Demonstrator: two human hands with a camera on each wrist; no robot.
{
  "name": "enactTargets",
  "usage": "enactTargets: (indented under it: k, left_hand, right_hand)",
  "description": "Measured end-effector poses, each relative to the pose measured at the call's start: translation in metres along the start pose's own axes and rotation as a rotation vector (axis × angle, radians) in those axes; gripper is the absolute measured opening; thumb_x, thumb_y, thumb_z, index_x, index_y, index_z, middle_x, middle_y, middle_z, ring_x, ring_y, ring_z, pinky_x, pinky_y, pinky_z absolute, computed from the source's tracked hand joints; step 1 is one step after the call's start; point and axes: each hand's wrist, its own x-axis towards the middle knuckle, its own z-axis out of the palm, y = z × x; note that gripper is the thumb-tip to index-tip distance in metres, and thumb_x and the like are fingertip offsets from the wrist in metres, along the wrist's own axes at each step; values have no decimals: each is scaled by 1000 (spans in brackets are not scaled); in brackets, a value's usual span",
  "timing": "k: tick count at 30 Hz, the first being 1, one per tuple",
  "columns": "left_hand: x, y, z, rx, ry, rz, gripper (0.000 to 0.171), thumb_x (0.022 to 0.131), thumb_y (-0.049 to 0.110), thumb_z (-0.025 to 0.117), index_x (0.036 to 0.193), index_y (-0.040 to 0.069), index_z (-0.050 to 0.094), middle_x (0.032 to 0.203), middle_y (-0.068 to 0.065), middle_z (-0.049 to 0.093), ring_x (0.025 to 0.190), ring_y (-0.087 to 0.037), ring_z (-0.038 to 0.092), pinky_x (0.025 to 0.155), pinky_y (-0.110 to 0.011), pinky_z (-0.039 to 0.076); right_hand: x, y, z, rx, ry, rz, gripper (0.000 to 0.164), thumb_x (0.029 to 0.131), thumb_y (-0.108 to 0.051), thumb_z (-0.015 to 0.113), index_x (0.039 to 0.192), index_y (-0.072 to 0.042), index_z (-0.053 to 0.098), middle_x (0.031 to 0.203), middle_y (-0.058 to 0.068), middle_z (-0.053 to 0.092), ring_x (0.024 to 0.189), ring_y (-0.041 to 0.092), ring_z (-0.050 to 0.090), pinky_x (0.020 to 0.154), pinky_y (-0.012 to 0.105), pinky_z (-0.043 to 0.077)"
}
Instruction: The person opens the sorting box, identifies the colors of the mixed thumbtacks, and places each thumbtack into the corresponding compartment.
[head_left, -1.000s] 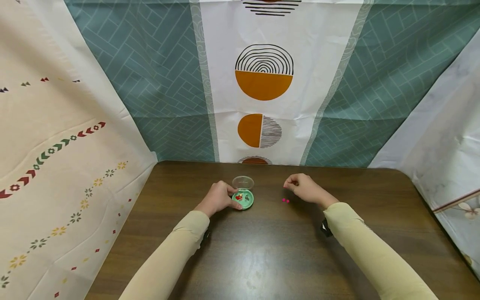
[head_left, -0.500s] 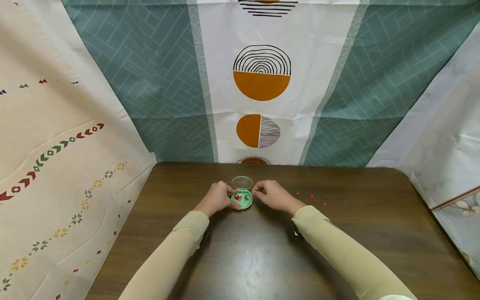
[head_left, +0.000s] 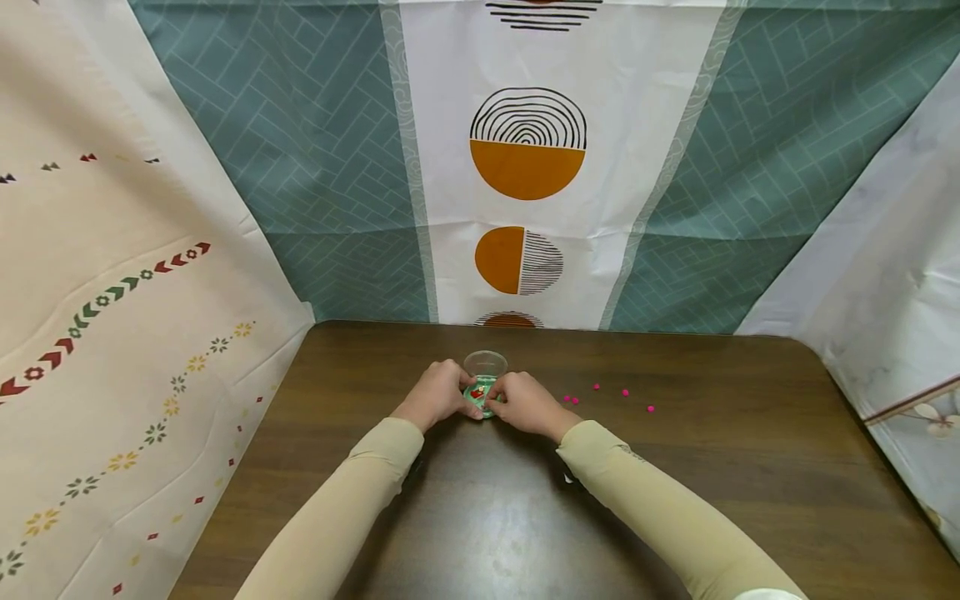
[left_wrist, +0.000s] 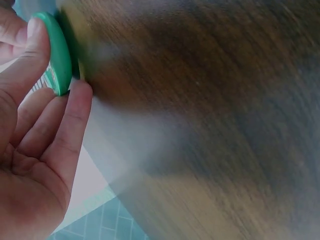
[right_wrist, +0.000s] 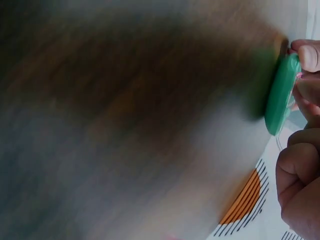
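Note:
A small round green case with its clear lid tipped back lies at the middle of the table. Inside it a red and a dark shape show, partly covered by fingers. My left hand grips the case by its left side; the left wrist view has the thumb over the green rim and fingers beneath. Over the right part of the case is my right hand, thumb and index fingertip together. A pink bit shows at those fingertips in the right wrist view, mostly hidden.
Several small pink pieces lie scattered on the brown table to the right of the case. Patterned cloth hangs behind the table's far edge, and more cloth borders the left side.
My right hand has moved left from beside the pink pieces to over the green case. Two pink pieces it covered half a second ago show again. The left hand keeps its grip.

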Motion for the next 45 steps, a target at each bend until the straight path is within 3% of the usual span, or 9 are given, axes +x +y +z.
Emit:
enactTargets:
  k: [21,33,38,45]
  left_hand:
    - [-2,-2,-1,-31,13,21,59,53,42,86,104,16,72,103,7,65,93,-11,57,72,-23,45]
    - [-2,1,-2,-27,6,22,59,54,42,86,105,16,71,102,7,66,91,-10,57,71,-22,45]
    - [-1,2,-2,-30,4,25,59,55,41,86,106,15,71,102,6,65,91,-10,57,72,-22,45]
    - [-1,-1,0,-6,11,22,61,55,43,85,107,16,70,104,7,65,95,-12,56,80,-26,43]
  right_hand:
    - [6,-10,13,-38,65,11,10,83,-13,63,82,-17,72,69,-15,60,45,3,40,48,21,39]
    - [6,-9,11,-85,109,51,9,82,-21,66,77,-22,73,68,-18,60,52,0,48,52,21,42]
    - [1,-7,-2,-56,134,65,9,84,-21,65,80,-19,73,67,-16,58,50,3,46,48,23,41]
    - [-12,19,-41,-59,232,103,9,85,-24,63,84,-21,71,70,-17,57,62,4,51,57,25,43]
